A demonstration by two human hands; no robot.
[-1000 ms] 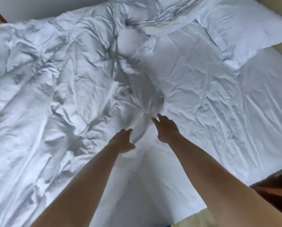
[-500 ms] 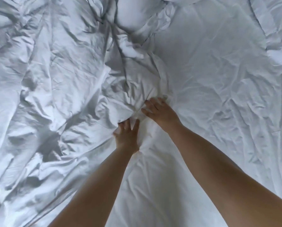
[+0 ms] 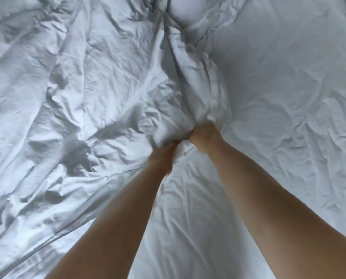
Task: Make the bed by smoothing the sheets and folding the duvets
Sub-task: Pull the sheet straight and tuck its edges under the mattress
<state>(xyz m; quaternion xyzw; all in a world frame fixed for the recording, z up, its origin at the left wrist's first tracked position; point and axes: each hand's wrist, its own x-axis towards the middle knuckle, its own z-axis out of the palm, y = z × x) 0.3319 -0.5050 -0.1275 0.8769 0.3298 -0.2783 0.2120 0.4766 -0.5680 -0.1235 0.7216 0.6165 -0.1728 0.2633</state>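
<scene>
A bed is seen from above, covered entirely in white linen. A rumpled white duvet (image 3: pixel 83 101) is spread over the left half of the bed, its gathered edge running up the middle towards the far edge. A flatter, lightly creased white sheet (image 3: pixel 288 93) is laid over the right half and the near middle. Two bare forearms are stretched forward from the near edge. The duvet's bunched edge is gripped at the middle of the bed by both hands, side by side and almost touching. The left hand (image 3: pixel 164 152) is closed around the fabric, its fingers buried in folds. The right hand (image 3: pixel 203 135) is clenched likewise, just beyond it.
</scene>
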